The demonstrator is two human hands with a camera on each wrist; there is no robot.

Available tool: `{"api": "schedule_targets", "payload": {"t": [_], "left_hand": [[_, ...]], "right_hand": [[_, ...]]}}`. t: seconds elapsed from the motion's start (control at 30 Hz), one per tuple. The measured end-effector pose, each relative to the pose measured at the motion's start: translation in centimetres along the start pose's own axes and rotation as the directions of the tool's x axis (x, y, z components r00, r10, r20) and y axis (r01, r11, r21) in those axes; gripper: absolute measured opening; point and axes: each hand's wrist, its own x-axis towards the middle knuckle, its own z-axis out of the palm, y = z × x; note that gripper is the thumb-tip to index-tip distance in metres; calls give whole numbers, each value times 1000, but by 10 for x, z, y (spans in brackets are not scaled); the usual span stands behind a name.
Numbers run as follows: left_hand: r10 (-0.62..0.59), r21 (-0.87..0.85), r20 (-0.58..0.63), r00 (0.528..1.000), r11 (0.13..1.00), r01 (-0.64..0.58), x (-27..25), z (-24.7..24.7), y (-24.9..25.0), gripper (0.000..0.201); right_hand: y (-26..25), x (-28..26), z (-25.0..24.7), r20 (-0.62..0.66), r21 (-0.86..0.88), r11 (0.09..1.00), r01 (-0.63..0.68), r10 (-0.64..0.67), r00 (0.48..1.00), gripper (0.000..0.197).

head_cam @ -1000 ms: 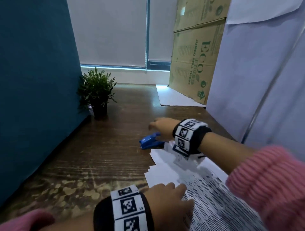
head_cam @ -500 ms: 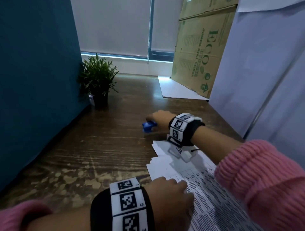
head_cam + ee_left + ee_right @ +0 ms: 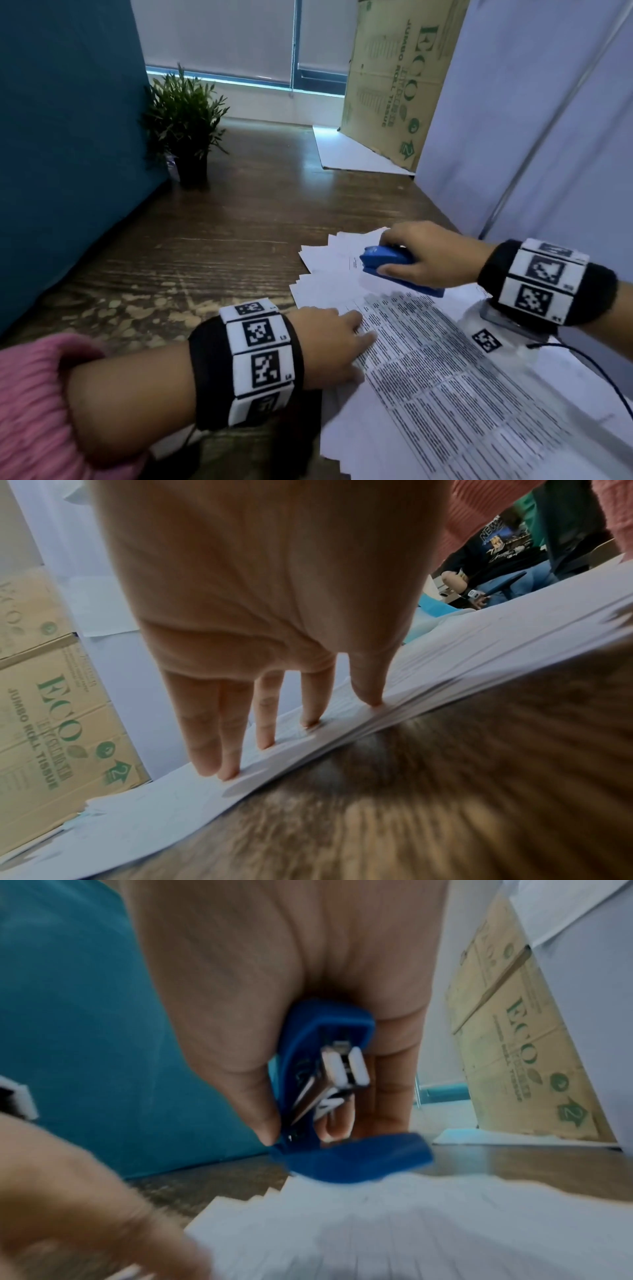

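Note:
A fanned stack of printed papers (image 3: pixel 445 359) lies on the wooden table (image 3: pixel 212 246). My left hand (image 3: pixel 335 339) presses flat on the stack's left edge, its straight fingers (image 3: pixel 263 723) spread on the top sheet of the papers (image 3: pixel 479 653). My right hand (image 3: pixel 421 253) grips a blue stapler (image 3: pixel 383 260) over the far corner of the stack. In the right wrist view the stapler (image 3: pixel 318 1085) hangs with its jaw parted, thumb and fingers (image 3: pixel 253 1096) wrapped round its top, just above the papers (image 3: pixel 377 1218).
A small potted plant (image 3: pixel 188 126) stands at the far left by a teal partition (image 3: pixel 61 137). A cardboard box (image 3: pixel 397 78) leans at the back right over a white sheet (image 3: pixel 349 154). White panels (image 3: pixel 531 120) wall the right side.
My right hand picked up the blue stapler from the table beyond the papers and carried it back over the stack's far corner. My left hand stayed pressed on the papers.

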Motion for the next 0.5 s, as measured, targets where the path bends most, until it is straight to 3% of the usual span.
{"api": "schedule_targets", "payload": {"t": [0.3, 0.5], "left_hand": [[23, 21, 112, 993, 999, -26, 0, 3, -4, 71], [43, 44, 166, 985, 998, -51, -1, 4, -1, 62]], "right_hand": [[-16, 8, 52, 162, 27, 998, -51, 46, 986, 23], [-24, 25, 53, 214, 49, 997, -63, 52, 975, 22]]}}
